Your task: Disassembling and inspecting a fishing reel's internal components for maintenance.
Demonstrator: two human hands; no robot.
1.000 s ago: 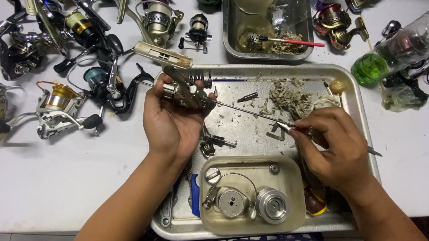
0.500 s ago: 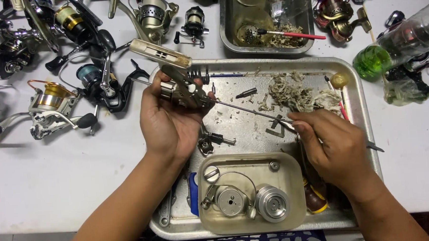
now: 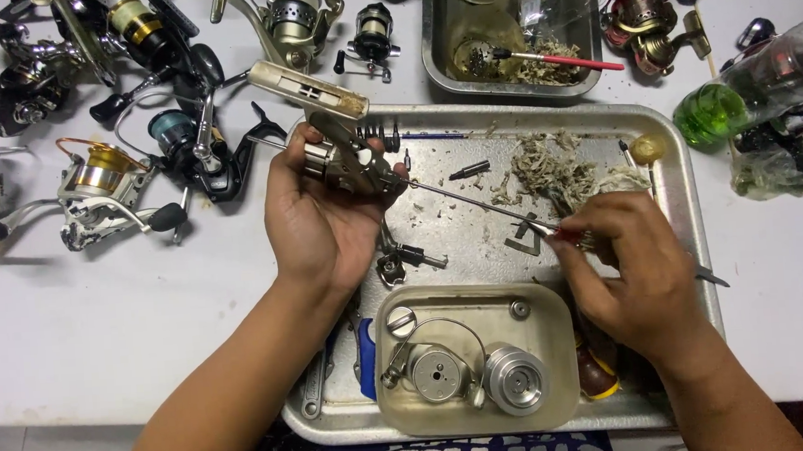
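Fishing-reel body (image 3: 347, 164), stripped of its spool, sits in the left hand (image 3: 322, 216) above the upper left corner of a metal tray (image 3: 687, 189) on a white table (image 3: 128, 316). The fingers curl around the grey reel housing, and its pale foot juts up and left past the tray's rim. The right hand (image 3: 641, 271) pinches a long screwdriver (image 3: 484, 206) by its red handle end; the thin shaft runs up and left across the tray, and its tip meets the reel body at the side nearest the thumb. Both hands are closed on what they hold.

On the tray floor, between the hands, lie a small dark screw part (image 3: 469, 169), a metal bracket piece (image 3: 410, 256) and a heap of pale, frayed fibre (image 3: 551, 165). A shallow beige dish (image 3: 559, 374) rests on the tray's near end, holding a silver spool (image 3: 515, 377), a round grey cap (image 3: 438, 374) and a wire bail. Beyond the tray stands a deeper steel pan (image 3: 433, 52) with a red-handled brush (image 3: 559, 60) lying in it among more fibre.

Several whole spinning reels (image 3: 102, 183) crowd the table to the left, in black, gold and silver, and two more lie at the upper right. A green-tinted clear bottle (image 3: 746, 84) lies on its side just right of the tray.
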